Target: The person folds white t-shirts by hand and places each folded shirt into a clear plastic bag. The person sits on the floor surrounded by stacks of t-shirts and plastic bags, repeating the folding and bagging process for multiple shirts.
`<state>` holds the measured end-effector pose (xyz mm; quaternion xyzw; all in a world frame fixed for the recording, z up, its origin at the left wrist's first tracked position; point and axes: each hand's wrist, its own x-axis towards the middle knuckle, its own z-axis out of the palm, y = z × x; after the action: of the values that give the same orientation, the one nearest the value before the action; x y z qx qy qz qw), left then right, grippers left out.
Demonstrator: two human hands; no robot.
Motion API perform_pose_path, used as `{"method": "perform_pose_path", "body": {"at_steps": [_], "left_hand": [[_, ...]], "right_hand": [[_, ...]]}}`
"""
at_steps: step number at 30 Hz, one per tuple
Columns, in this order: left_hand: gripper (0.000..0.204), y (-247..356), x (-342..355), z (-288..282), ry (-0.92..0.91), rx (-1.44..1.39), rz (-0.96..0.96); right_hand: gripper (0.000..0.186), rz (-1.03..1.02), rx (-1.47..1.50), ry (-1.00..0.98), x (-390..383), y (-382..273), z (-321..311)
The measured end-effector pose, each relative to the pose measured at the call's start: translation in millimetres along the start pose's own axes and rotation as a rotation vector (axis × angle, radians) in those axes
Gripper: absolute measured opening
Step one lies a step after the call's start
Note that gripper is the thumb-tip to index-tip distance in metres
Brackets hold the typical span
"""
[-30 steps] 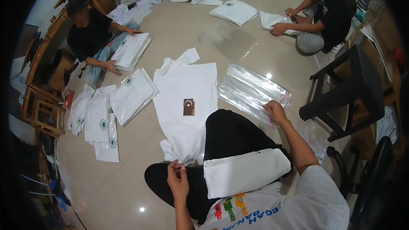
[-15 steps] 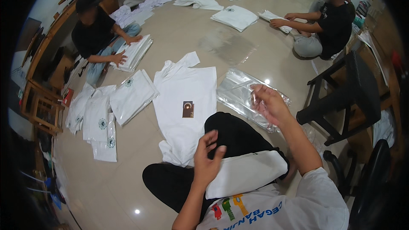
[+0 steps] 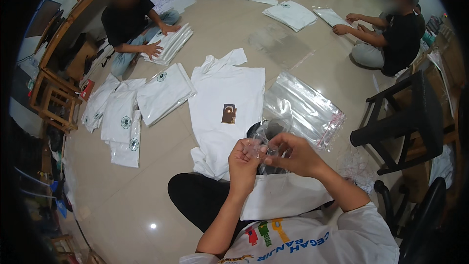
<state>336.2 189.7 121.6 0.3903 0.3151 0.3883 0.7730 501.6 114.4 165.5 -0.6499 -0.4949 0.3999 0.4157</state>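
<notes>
A clear plastic bag point(image 3: 274, 128) is pinched at its edge between my two hands, in front of my knees. My left hand point(image 3: 243, 162) grips it with bent fingers. Close beside it, my right hand point(image 3: 299, 157) holds the same bag between thumb and fingers. Across my lap lies a folded white shirt point(image 3: 286, 196), partly under my right forearm. Beyond my hands a white T-shirt point(image 3: 210, 88) is spread on the floor, with a small brown card point(image 3: 228, 114) on its middle. To its right rests a stack of clear plastic bags point(image 3: 305, 105).
Bagged white shirts point(image 3: 166, 93) lie in several piles at the left. A black stool point(image 3: 405, 117) stands at the right. Co-workers sit on the floor at far left, far right and back. A loose clear sheet point(image 3: 281, 44) lies beyond the bag stack.
My right hand has come from the bag stack to my left hand, bringing a clear bag. Both hands now pinch it. The whole view has shifted somewhat.
</notes>
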Motion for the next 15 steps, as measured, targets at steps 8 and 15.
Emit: {"method": "perform_pose_path", "body": {"at_steps": [8, 15], "left_hand": [[0.041, -3.3, -9.7, -33.0, 0.187, 0.403, 0.042], [0.081, -15.1, -19.2, -55.5, 0.231, 1.401, 0.818]], "right_hand": [[0.012, -0.074, -0.063, 0.083, 8.6, 4.8, -14.9], [0.011, -0.424, -0.29, 0.163, 26.0, 15.7, 3.0]]}}
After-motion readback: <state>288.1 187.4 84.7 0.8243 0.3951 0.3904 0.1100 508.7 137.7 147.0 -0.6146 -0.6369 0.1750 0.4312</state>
